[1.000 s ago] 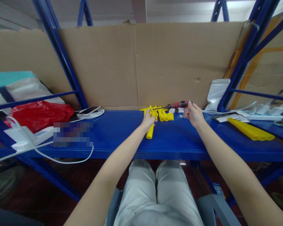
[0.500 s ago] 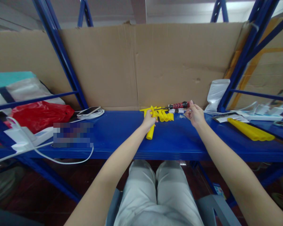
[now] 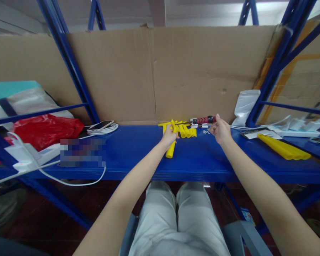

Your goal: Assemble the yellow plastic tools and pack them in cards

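Observation:
My left hand (image 3: 169, 137) is closed around a yellow plastic handle (image 3: 170, 150), its round end pointing toward me. My right hand (image 3: 220, 129) grips the end of a screwdriver (image 3: 201, 120) with a red and black handle. The screwdriver lies nearly level, and its thin shaft points left at the head of the yellow piece; whether the tip sits in a screw is too small to tell. Behind and right of my left hand lie several more yellow pieces (image 3: 185, 132). A little heap of small silvery bits (image 3: 206, 132) rests on the table near my right fingers.
A yellow stack of tubes (image 3: 284, 146) and a power strip (image 3: 298, 132) lie at right. A white pouch (image 3: 245, 106) leans against the cardboard (image 3: 202, 71). On the left are a phone with a coiled white cable (image 3: 106, 128) and a red bag (image 3: 46, 131).
Almost nothing differs. The screwdriver's handle and my right fingers have shifted very slightly; my left hand keeps its hold on the yellow handle.

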A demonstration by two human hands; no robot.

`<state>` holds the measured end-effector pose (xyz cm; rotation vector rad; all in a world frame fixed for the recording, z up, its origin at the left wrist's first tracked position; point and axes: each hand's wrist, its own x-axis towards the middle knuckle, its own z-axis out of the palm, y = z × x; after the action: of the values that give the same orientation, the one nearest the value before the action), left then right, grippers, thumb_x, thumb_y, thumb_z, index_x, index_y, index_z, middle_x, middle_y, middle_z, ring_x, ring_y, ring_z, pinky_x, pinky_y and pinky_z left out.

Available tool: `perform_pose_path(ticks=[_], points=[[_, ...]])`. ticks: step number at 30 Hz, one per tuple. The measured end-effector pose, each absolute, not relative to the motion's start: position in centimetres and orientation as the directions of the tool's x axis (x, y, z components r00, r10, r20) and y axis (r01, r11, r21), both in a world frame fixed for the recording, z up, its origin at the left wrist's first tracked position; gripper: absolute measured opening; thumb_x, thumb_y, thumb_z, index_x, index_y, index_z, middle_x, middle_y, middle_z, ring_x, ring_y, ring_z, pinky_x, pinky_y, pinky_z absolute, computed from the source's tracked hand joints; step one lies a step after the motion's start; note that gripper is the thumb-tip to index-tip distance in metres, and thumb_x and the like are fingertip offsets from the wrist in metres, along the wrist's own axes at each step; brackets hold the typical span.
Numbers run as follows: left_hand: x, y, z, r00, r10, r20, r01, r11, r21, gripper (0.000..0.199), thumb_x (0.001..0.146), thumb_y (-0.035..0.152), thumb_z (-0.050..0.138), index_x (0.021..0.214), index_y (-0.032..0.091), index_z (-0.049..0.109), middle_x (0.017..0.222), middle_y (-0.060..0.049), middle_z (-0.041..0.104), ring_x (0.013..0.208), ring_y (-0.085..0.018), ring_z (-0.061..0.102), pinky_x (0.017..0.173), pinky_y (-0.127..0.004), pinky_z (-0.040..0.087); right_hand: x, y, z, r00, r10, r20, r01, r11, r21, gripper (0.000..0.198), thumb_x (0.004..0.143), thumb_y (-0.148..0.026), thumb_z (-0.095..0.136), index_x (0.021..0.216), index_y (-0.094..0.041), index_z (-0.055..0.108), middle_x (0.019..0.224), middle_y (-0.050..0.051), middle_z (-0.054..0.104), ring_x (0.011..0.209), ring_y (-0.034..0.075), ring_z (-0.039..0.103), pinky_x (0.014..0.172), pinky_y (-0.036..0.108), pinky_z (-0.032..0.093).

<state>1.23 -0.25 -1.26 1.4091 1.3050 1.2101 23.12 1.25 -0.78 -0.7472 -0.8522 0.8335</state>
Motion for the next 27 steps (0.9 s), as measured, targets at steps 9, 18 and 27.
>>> perform_pose_path(ticks=[9, 18, 27], points=[[1.33, -0.16, -1.13, -0.03, 0.995, 0.094, 0.157, -0.089, 0.984, 0.057, 0.091, 0.002, 0.046, 0.143, 0.021, 0.035, 0.131, -0.013, 0.062, 0.067, -0.008, 0.067, 0.038, -0.012, 0.037, 23.69, 1.73, -0.96, 0.549, 0.78, 0.301, -0.258, 0.501, -0.826, 0.049, 0.075, -0.056, 0.076, 0.067, -0.023, 0.042, 0.046, -0.011, 0.036, 0.033, 0.007, 0.035, 0.032, 0.021, 0.029], [1.24, -0.13, -1.17, -0.045, 0.993, 0.106, 0.156, -0.098, 0.983, 0.056, 0.091, 0.002, 0.047, 0.141, 0.023, 0.033, 0.13, -0.013, 0.062, 0.065, -0.007, 0.066, 0.039, -0.012, 0.038, 23.63, 1.45, -1.12, 0.525, 0.778, 0.345, -0.132, 0.476, -0.87, 0.053, 0.076, -0.058, 0.075, 0.063, -0.026, 0.035, 0.042, -0.011, 0.029, 0.032, 0.008, 0.036, 0.031, 0.022, 0.028], [1.29, 0.2, -1.38, -0.048, 0.994, 0.101, 0.156, -0.092, 0.984, 0.057, 0.091, 0.003, 0.049, 0.141, 0.023, 0.034, 0.132, -0.013, 0.061, 0.063, -0.007, 0.065, 0.04, -0.012, 0.039, 23.28, 1.03, -1.18, 0.47, 0.847, 0.25, -0.135, 0.349, -0.928, 0.049, 0.078, -0.053, 0.077, 0.063, -0.024, 0.041, 0.041, -0.01, 0.036, 0.032, 0.007, 0.036, 0.03, 0.019, 0.027]])
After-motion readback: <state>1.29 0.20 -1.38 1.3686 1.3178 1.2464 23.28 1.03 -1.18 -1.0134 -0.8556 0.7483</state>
